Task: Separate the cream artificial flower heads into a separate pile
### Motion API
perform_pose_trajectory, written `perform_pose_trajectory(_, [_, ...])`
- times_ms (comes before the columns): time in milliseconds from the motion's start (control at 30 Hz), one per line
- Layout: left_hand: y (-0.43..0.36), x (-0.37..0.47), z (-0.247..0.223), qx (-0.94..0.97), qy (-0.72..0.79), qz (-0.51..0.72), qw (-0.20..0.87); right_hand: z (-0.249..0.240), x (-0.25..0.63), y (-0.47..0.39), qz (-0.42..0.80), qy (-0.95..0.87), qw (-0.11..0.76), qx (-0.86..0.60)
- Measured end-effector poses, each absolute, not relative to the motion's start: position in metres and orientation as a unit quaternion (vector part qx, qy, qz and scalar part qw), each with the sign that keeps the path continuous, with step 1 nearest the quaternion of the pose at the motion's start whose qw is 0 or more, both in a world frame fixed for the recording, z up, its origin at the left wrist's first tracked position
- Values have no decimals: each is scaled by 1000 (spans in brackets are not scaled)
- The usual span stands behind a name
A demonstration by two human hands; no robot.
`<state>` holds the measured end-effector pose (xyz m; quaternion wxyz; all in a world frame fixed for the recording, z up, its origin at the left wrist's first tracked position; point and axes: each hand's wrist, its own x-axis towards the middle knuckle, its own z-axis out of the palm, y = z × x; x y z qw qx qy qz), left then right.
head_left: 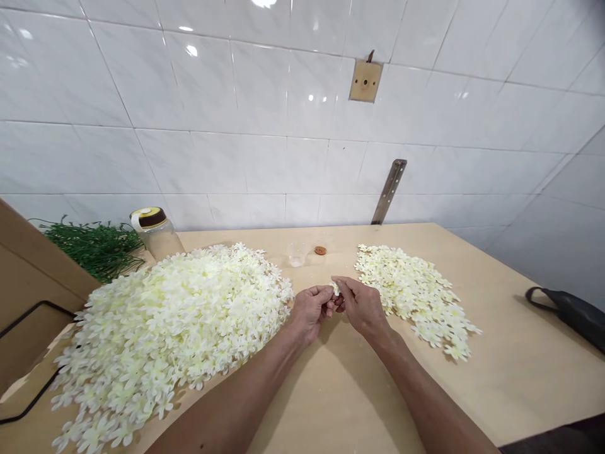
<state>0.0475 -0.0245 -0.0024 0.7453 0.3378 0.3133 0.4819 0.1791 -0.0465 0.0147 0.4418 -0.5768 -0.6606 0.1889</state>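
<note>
My left hand (314, 308) and my right hand (362, 302) meet above the middle of the table, fingertips pinched together. Between them shows a small white artificial flower (335, 288), mostly covered by the fingers. Both hands appear closed on it. To the left spreads a large heap of white and pale yellow artificial flowers (189, 309). A smaller, flatter pile of the same flowers (411, 290) lies to the right, just beyond my right hand. Behind the hands stand a small clear plastic cup (297, 255) and a round brown piece (320, 250) whose kind I cannot make out.
A clear bottle with a brown and yellow lid (155, 233) stands behind the large heap, beside green artificial stems (92, 246). A cardboard box (38, 284) is at the left edge. At right lies a black pouch-like item with a loop (571, 313). The tiled wall (265, 164) borders the wooden table (326, 391).
</note>
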Motion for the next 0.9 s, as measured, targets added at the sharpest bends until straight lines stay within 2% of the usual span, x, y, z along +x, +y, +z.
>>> perform_pose_trajectory(133, [-27,50,-1,351,331,511,711,16,176,-49,241,-676,419,-556])
perform_pose_trajectory(267, [-30,52,1,428,363,515,648,10,177,-45,280,-637,445,-563])
perform_pose_trajectory(400, [-34,54,2,476,349,485,646,12,186,-41,242,-629,453,-584])
perform_pose_trajectory(633, [-33,54,-3,447,429,513,594,18,201,-43,131,-604,469,-631])
perform_pose_trajectory(700, [-31,53,-4,443,432,516,592,17,198,-42,185,-593,481,-618])
perform_pose_trajectory(833, [-29,51,-3,446,434,514,590,15,189,-40,401,-542,510,-533])
perform_pose_trajectory(900, [-28,51,-4,446,434,515,590,16,187,-40,449,-503,522,-523])
